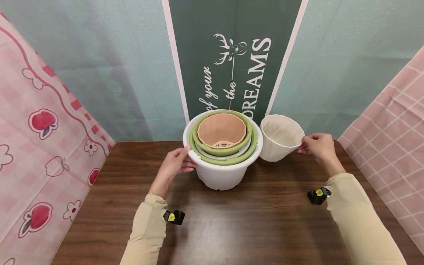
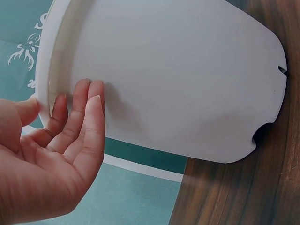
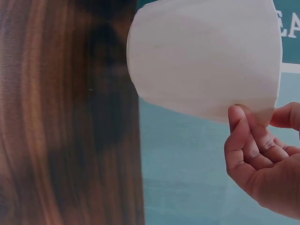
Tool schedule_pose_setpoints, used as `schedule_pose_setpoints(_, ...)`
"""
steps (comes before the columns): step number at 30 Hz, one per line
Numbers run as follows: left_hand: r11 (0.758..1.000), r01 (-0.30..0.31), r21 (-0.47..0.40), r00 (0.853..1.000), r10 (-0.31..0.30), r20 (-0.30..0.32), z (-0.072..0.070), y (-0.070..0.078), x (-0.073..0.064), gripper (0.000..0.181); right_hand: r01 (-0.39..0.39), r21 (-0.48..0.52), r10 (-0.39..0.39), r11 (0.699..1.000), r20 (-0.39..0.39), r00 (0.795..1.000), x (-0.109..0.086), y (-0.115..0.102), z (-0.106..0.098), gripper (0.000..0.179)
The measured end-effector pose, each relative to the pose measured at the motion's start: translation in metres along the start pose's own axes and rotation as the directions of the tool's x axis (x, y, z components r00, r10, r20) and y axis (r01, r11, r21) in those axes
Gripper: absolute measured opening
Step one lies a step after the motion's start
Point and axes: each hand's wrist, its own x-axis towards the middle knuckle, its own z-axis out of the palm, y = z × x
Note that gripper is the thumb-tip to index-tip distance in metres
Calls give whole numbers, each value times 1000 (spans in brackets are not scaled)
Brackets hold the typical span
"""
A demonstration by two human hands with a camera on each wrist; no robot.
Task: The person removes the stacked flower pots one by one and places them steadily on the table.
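Note:
A large white plant pot (image 1: 220, 177) stands upright on the table. Nested inside it are a green pot (image 1: 228, 161), a paler pot, a smaller green pot (image 1: 218, 150) and, innermost, a terracotta-coloured pot (image 1: 222, 127) with drainage holes. My left hand (image 1: 173, 162) pinches the big pot's rim at its left side, thumb on the rim and fingers underneath; the left wrist view shows the fingertips against the white wall (image 2: 178, 79). To the right, my right hand (image 1: 319, 147) pinches the rim of a cream-white pot (image 1: 273, 151), which is tilted in the head view.
The dark wooden table (image 1: 232, 228) has its back edge just behind the pots. A green-and-teal cloth (image 1: 139, 73) hangs behind, with pink patterned cloths at the left (image 1: 49, 154) and right (image 1: 397, 129). A small black camera sits on each sleeve.

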Motion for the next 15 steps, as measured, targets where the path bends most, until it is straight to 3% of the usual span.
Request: schedule_pose_setpoints(15,1000,-10,-7,1000,10,-1,-1,-1,0,41,-38,-2,38,999,11,999,1,23,18,29)
